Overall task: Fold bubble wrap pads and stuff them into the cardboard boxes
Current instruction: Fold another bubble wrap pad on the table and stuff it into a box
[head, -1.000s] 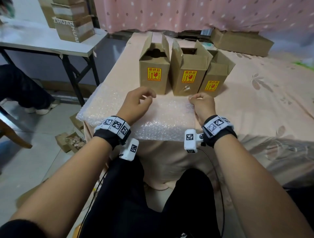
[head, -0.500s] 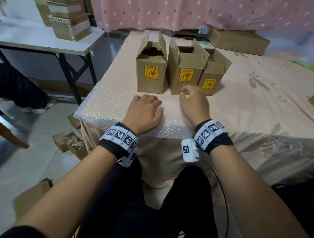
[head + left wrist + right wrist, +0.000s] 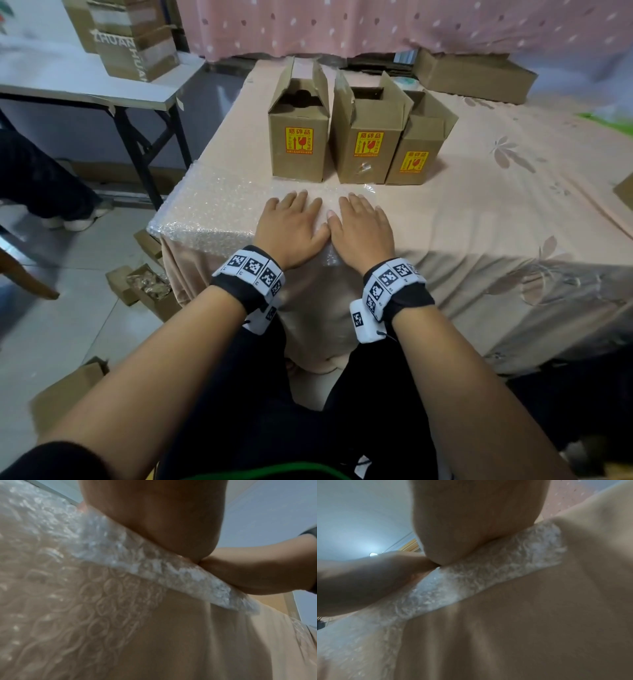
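A clear bubble wrap pad (image 3: pixel 212 209) lies on the near left corner of the peach-clothed table (image 3: pixel 496 219). My left hand (image 3: pixel 291 224) and right hand (image 3: pixel 361 228) lie flat side by side on its right part, fingers straight, thumbs touching. Both wrist views look up from under the palms: the left hand (image 3: pixel 154 513) and the right hand (image 3: pixel 476 517) press on the folded edge of the bubble wrap (image 3: pixel 137 563) (image 3: pixel 488 574). Behind the pad stand three open cardboard boxes with yellow stickers: left (image 3: pixel 297 137), middle (image 3: pixel 366 137), right (image 3: pixel 419 150).
A long flat carton (image 3: pixel 472 78) lies at the table's far edge, before a pink curtain. A white folding table (image 3: pixel 85 82) with stacked cartons (image 3: pixel 137 37) stands to the left. Small open boxes (image 3: pixel 144 287) sit on the floor. A seated person's legs (image 3: pixel 41 178) are at far left.
Both hands went from pinching the pad's far edge to lying flat on it. The right hand drew back and left until its thumb met the left thumb. The folded pad now lies pressed down.
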The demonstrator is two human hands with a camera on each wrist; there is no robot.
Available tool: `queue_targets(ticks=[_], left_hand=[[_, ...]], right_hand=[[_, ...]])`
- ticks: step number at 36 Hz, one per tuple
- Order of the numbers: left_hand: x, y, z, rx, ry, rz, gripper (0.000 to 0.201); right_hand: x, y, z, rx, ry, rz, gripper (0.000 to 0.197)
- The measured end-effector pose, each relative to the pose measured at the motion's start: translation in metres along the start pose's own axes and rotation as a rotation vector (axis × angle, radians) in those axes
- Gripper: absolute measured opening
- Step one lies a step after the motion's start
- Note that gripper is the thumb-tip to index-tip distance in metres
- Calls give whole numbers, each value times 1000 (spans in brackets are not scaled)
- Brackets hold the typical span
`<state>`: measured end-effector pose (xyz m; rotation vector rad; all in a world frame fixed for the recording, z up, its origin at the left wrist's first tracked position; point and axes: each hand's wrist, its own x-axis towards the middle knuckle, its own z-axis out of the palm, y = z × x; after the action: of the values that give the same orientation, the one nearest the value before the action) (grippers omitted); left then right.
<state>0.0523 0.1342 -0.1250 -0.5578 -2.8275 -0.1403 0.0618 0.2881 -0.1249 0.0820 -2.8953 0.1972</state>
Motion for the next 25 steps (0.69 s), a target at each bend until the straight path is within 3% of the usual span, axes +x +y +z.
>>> queue_targets(ticks=[9, 14, 20, 25], left_hand=[[2, -14, -6, -38, -69, -55, 98], [3, -15, -6, 53, -126, -186, 109], [6, -36, -14, -10, -105, -123, 99], [2, -55, -23, -112, -197, -44, 111]], right_hand=[[0, 6, -3, 32, -71, 19, 61], [-2, 9, -5, 30, -88, 39, 61], [1, 11, -7, 57, -130, 33, 62], [3, 16, -7, 143, -160, 38, 61]])
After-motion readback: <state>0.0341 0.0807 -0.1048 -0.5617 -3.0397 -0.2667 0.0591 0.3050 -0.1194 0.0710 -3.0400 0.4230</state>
